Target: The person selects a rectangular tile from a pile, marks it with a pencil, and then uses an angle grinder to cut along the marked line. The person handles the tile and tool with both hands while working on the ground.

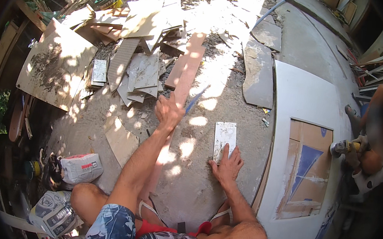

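Note:
My left hand (168, 110) grips a long pinkish board (190, 65), fingers curled on it, with the board running down toward my left foot. A thin blue strip (195, 99) lies just right of that hand; I cannot make out what it is. My right hand (227, 166) rests with fingers spread on the lower part of a small white speckled rectangular piece (225, 134) lying on the concrete (186, 173). A pale triangular board (119, 138) lies left of my left forearm.
Piled offcuts (143, 70) and a stained panel (53, 62) lie ahead-left, bags (80, 169) lower left. A large white panel (284, 96) with a cut opening lies right. Beside it a co-worker (372, 165) holds a yellow power tool (348, 147). A hose (274, 6) runs behind.

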Action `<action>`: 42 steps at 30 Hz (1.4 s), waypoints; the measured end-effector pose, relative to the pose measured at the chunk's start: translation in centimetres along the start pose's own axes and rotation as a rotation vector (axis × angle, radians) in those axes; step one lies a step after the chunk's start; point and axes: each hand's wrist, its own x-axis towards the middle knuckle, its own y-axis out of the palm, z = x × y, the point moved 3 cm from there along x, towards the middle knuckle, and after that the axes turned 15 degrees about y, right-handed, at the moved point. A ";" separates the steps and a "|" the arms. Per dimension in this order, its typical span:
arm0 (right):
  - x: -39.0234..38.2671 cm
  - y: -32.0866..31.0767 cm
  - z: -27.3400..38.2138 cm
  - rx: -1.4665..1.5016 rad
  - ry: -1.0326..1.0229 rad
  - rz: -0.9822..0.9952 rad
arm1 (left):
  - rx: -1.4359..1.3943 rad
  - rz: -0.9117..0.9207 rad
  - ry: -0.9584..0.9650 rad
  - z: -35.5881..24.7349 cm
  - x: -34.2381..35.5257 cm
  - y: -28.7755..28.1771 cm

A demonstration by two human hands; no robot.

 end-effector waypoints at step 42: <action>0.7 -11.8 -3.3 1.143 0.353 0.432 | -0.144 0.059 0.090 -13.4 -3.9 8.2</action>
